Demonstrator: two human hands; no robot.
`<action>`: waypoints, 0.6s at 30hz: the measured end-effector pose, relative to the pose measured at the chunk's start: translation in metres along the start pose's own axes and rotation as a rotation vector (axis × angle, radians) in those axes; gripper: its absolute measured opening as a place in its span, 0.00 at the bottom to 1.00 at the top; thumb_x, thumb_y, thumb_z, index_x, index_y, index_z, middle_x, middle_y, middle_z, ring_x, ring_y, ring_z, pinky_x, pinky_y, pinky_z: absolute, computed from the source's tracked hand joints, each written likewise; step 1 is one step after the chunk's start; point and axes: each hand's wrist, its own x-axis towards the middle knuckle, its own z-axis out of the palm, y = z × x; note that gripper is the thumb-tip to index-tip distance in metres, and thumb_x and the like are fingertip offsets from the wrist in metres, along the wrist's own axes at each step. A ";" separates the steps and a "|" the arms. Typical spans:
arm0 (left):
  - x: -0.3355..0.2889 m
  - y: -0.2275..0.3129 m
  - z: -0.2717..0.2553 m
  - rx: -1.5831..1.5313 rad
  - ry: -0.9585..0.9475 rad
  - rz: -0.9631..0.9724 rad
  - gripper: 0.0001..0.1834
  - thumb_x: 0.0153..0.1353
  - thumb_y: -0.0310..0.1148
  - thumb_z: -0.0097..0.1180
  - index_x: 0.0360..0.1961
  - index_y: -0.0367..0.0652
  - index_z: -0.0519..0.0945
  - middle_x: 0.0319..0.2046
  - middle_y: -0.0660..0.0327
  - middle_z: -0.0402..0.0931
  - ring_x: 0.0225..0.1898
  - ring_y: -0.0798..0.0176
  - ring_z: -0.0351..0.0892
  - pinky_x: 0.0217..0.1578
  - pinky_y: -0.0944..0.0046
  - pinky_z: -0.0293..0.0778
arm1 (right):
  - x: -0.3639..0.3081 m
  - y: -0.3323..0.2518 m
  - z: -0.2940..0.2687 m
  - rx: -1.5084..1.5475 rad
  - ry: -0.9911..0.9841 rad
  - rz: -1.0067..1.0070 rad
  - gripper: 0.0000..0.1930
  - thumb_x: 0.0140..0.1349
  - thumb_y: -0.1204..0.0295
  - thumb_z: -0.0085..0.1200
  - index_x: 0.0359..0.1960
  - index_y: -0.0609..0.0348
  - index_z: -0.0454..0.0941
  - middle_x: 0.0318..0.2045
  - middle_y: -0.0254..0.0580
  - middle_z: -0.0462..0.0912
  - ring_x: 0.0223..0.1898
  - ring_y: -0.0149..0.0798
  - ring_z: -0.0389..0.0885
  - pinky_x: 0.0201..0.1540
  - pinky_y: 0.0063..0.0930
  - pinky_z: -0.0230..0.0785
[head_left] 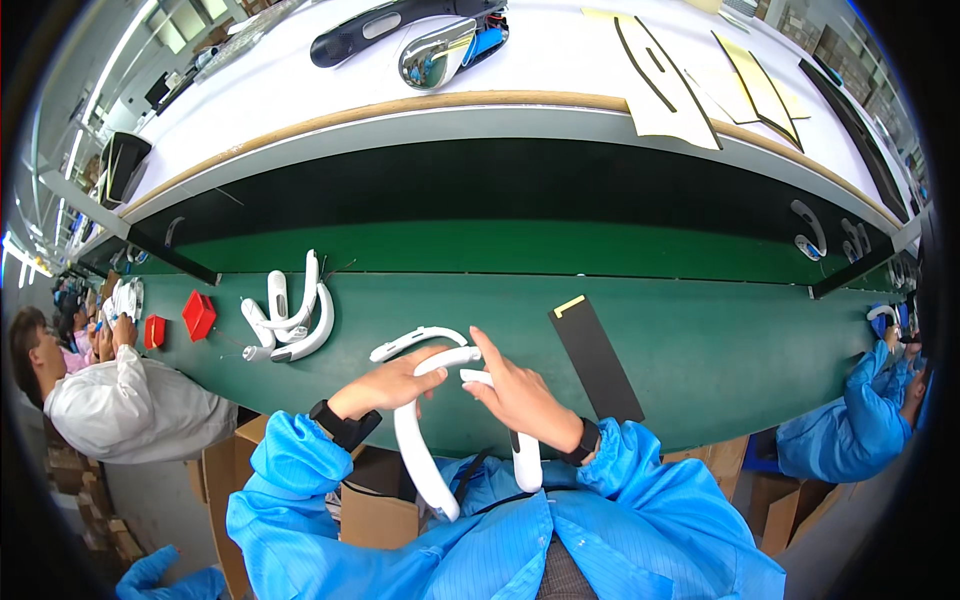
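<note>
My left hand (400,384) is closed round a white curved plastic band (418,460), whose long arm hangs down toward my lap. Opposite it, my right hand (522,402) grips a white curved piece (526,464) that shows below my wrist, with another bit of it by my thumb. Its index finger reaches up beside the upper end of the band. Whether the two white parts are joined is hidden by my hands. Just beyond my left hand, a slim white curved strip (415,340) lies on the green table (430,297).
Several white curved parts (290,325) lie in a pile to the left, near red trays (199,315). A dark flat strip (597,360) rests at right. Above is a white shelf (300,120) with a handheld device (440,55). Co-workers sit on both sides; cardboard boxes (380,515) stand below.
</note>
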 end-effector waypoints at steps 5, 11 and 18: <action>-0.003 0.010 0.001 0.052 -0.051 -0.047 0.28 0.63 0.44 0.43 0.63 0.47 0.57 0.35 0.59 0.72 0.30 0.66 0.75 0.26 0.66 0.77 | 0.001 0.022 0.001 0.070 -0.052 0.076 0.32 0.61 0.67 0.49 0.64 0.57 0.48 0.34 0.56 0.78 0.36 0.56 0.78 0.37 0.41 0.69; -0.003 0.026 -0.001 0.131 -0.086 -0.053 0.27 0.63 0.42 0.44 0.62 0.47 0.58 0.31 0.60 0.71 0.24 0.67 0.75 0.24 0.67 0.75 | 0.003 0.025 -0.003 0.083 -0.077 0.041 0.29 0.61 0.67 0.48 0.63 0.54 0.51 0.36 0.57 0.78 0.37 0.57 0.77 0.38 0.42 0.68; -0.002 -0.005 0.000 0.273 -0.140 0.108 0.33 0.52 0.33 0.48 0.61 0.47 0.58 0.41 0.52 0.73 0.34 0.58 0.76 0.35 0.62 0.73 | 0.000 0.023 0.012 0.133 -0.104 0.113 0.14 0.61 0.70 0.47 0.48 0.58 0.67 0.31 0.50 0.79 0.30 0.46 0.79 0.32 0.35 0.70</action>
